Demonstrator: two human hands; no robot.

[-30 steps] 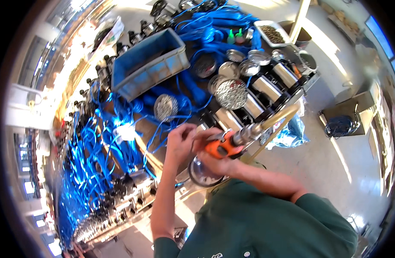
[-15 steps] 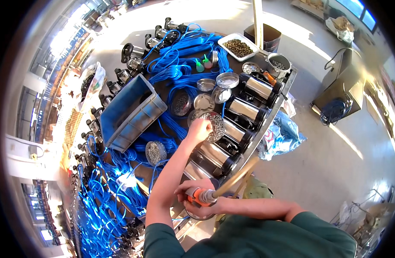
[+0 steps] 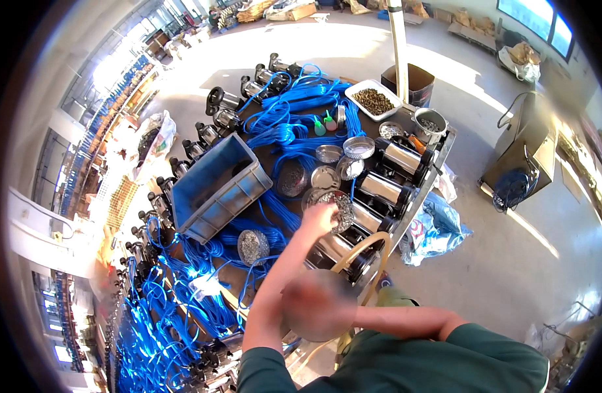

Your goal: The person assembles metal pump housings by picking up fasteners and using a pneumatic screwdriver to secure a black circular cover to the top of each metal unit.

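A: Which step is in hand, in your opinion?

B: I would judge it is a reach for small metal parts [image 3: 343, 208]. They lie in a round dish [image 3: 353, 215], to the left of the steel cylinders [image 3: 385, 187], and the left hand [image 3: 322, 218] is bent over its near left side.

A: And its fingers?

B: They curl downward, but I cannot tell whether they pinch anything. The right hand [image 3: 319, 306], nearer to the body, is covered by a blur, so its fingers and what they hold I cannot tell. A tan hose [image 3: 361, 246] bends in a smooth loop just beside it.

A: What does the next move call for?

B: To lift one such part would call, I think, for a fine pinch, because the parts look hard, tiny and loose.

A: And other materials?

B: Shiny cylinders with black ends, soft bundles of blue cable [image 3: 289, 135] farther off, and at left a scuffed blue plastic bin [image 3: 232, 211] with straight walls
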